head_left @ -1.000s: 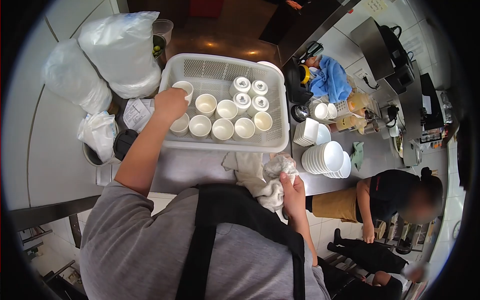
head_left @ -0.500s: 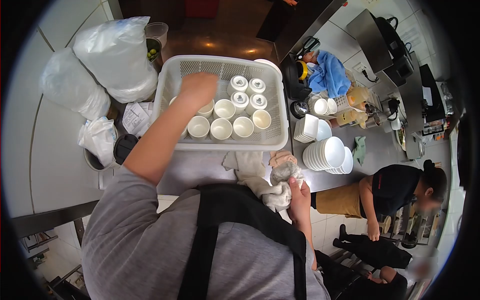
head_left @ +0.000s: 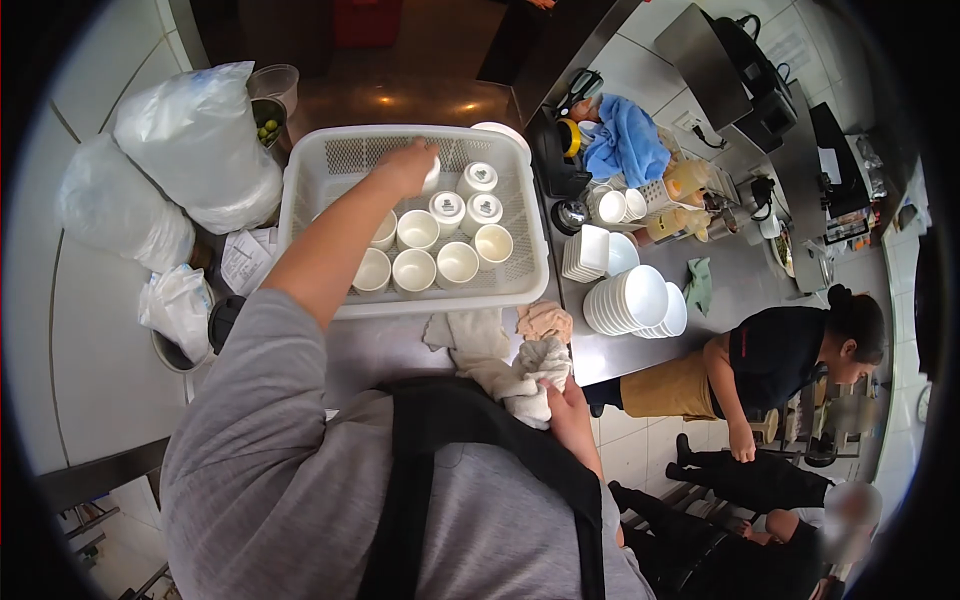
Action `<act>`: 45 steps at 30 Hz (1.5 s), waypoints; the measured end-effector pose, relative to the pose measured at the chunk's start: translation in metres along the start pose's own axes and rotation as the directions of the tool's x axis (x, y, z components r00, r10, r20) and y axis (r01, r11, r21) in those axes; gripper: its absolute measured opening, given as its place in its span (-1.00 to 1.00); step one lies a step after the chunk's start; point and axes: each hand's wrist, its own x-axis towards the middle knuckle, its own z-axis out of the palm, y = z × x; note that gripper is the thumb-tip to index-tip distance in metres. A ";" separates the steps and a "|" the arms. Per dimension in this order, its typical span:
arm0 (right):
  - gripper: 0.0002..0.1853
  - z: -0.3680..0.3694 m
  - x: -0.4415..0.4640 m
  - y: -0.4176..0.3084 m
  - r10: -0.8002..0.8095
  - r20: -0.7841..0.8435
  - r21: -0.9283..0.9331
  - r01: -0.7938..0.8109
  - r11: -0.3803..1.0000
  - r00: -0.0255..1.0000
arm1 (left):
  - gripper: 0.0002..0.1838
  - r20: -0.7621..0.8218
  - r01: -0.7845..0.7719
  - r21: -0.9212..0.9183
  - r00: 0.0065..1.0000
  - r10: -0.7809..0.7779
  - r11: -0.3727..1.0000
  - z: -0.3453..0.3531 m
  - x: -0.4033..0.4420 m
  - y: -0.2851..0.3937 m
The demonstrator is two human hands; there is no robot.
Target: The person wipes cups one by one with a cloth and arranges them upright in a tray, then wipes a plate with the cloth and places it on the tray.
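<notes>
A white plastic basket [head_left: 440, 297] holds several small white cups, some upright like this cup [head_left: 457, 262] and others turned bottom-up with a dark mark on the base [head_left: 484, 208]. My left hand [head_left: 408, 165] reaches deep into the basket, its fingers closed on a bottom-up cup [head_left: 432, 178] in the back row, partly hidden by the hand. Close to my body, my right hand [head_left: 572, 418] grips a bunched off-white cloth [head_left: 520, 388]. A pinkish cloth [head_left: 545, 321] lies on the counter beside it.
Stacked white bowls [head_left: 625, 300] and square dishes [head_left: 585, 252] stand right of the basket, near a blue cloth [head_left: 627, 142]. Large plastic bags [head_left: 200, 145] are at the left. A co-worker [head_left: 780, 355] stands at the right; other people are farther down.
My left hand has moved from above the upright cups to a bottom-up cup at the back and taken hold of it. The view has shifted slightly; my right hand still holds the cloth.
</notes>
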 end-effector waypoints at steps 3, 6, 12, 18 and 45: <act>-0.68 0.000 0.005 0.000 -0.005 0.035 -0.056 0.007 0.998 0.999 | -0.35 -0.274 0.074 -0.280 0.949 -0.153 0.957 -0.038 -0.035 0.021; -0.72 0.012 0.018 -0.008 0.003 0.018 -0.083 -0.001 0.997 1.000 | -0.23 -0.449 -0.255 -0.465 0.893 0.023 0.848 -0.044 -0.080 0.060; -0.59 0.027 0.047 -0.018 -0.746 0.344 -0.782 0.614 0.108 0.570 | -0.42 -0.142 -0.296 -0.885 0.907 0.397 0.359 0.002 -0.160 0.140; -0.27 0.030 0.018 -0.042 -0.195 0.206 -0.369 0.261 0.892 0.959 | -0.35 -0.170 -0.351 -0.845 0.891 0.420 0.403 0.010 -0.167 0.131; -0.63 0.054 0.047 -0.050 -0.447 0.284 -0.566 0.525 0.636 0.848 | -0.52 -0.249 -0.343 -0.912 0.898 0.363 0.222 -0.004 -0.149 0.126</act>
